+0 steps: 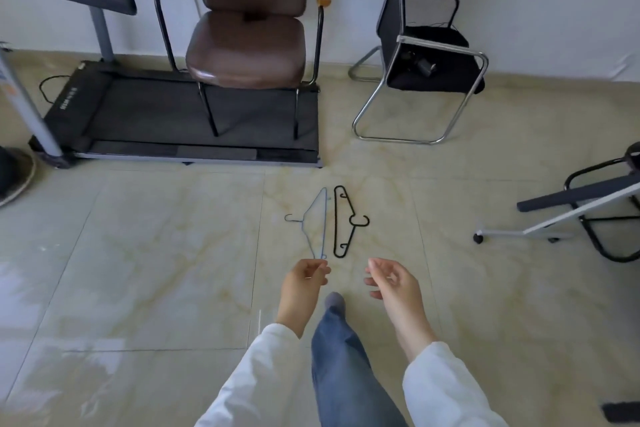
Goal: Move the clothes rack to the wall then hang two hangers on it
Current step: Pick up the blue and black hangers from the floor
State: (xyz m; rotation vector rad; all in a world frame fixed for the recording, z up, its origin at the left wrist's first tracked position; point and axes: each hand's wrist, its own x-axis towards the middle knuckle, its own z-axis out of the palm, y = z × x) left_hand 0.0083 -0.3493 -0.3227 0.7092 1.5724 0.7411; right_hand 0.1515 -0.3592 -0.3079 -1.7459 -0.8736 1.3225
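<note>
Two hangers lie side by side on the tiled floor [156, 253] in the head view: a pale wire hanger [317, 224] and a black hanger [344, 222], close together but apart. Neither hangs on anything, so that step looks undone. A wheeled frame [554, 224] at the right edge may be the clothes rack; I cannot tell, nor whether it sits at the wall. The left hand [304, 282] is loosely curled, fingertips just beside the pale hanger's near end; contact is unclear. The right hand [393, 282] is half spread and holds nothing. Open floor surrounds the hangers; the treadmill [180, 114], brown chair [246, 45] and black chair [433, 55] crowd the far wall.
</note>
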